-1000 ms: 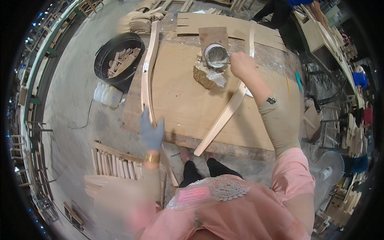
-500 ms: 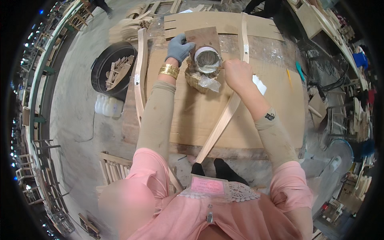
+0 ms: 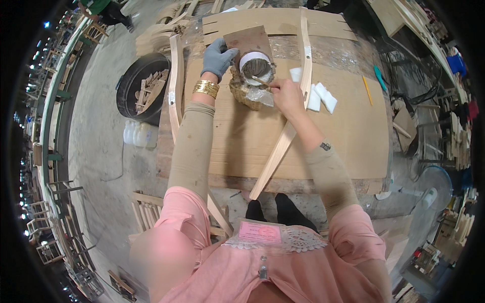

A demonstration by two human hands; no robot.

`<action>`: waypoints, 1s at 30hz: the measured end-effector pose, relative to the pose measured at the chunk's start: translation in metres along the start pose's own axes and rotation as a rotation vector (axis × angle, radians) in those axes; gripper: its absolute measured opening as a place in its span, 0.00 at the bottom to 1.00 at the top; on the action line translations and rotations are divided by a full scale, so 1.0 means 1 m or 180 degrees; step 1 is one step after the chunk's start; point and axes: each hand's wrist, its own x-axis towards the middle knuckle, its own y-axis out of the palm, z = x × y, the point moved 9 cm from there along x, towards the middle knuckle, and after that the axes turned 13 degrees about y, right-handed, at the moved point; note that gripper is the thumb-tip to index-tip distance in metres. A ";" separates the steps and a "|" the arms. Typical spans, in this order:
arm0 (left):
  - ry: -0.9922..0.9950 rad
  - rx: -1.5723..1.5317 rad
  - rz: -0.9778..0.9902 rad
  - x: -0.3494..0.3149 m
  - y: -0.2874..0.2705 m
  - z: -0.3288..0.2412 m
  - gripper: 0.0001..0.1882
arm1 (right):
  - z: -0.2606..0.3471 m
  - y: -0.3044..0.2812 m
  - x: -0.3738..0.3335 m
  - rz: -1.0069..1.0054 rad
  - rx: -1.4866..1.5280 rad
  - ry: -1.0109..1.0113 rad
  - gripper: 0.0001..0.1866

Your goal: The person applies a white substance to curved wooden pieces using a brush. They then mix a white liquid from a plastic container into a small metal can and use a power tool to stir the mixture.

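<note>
My left hand (image 3: 218, 56), in a grey glove, grips the left edge of a flat brown board (image 3: 247, 38). A round white tub (image 3: 248, 58) with a greyish-brown inside rests against the board's near part, tilted toward me. Bare, my right hand (image 3: 289, 96) is closed on a thin stick (image 3: 261, 82), whose tip reaches into the tub's mouth. Below the tub is a ragged, yellowish-brown crusted lump (image 3: 241, 93) with a scrap of clear plastic (image 3: 261, 97). A long curved wooden piece (image 3: 275, 159) passes under my right hand; another curved wooden piece (image 3: 175, 76) lies left.
Cardboard (image 3: 348, 146) covers the worktable. White pads (image 3: 327, 97) lie right of the curved piece, with a yellow pencil (image 3: 367, 91) and a teal tool (image 3: 379, 78) farther right. A black bin (image 3: 129, 86) of wood scraps and a fan (image 3: 434, 189) flank the table.
My right hand has shifted down and left, and the stick now shows plainly inside the tub. More of the white pads is visible. My left hand keeps its grip on the board.
</note>
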 end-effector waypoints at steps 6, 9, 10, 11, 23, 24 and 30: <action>-0.0201 0.0108 -0.0003 0.000 0.000 0.011 0.15 | -0.036 -0.006 -0.007 -0.0107 0.0815 0.0139 0.11; -0.0254 0.0325 -0.0132 0.001 -0.012 0.007 0.21 | -0.045 -0.003 -0.007 0.0135 0.1115 0.0018 0.11; -0.0221 0.0284 -0.0298 -0.001 -0.017 0.003 0.23 | -0.042 -0.001 -0.007 0.0235 0.1239 -0.0074 0.11; -0.0184 0.0265 -0.0473 -0.005 -0.028 -0.004 0.24 | -0.040 0.002 -0.005 0.0380 0.1389 0.0003 0.10; -0.0843 0.2444 -0.2507 -0.382 -0.183 -0.059 0.22 | -0.049 0.024 -0.010 0.1686 0.1784 0.0758 0.12; -0.1339 0.2581 -0.2266 -0.438 -0.200 -0.043 0.22 | -0.042 0.027 -0.015 0.1697 0.1981 0.0725 0.11; -0.2358 0.0304 -0.1311 -0.527 -0.105 0.040 0.34 | 0.014 0.008 -0.037 0.1606 0.1172 -0.0088 0.10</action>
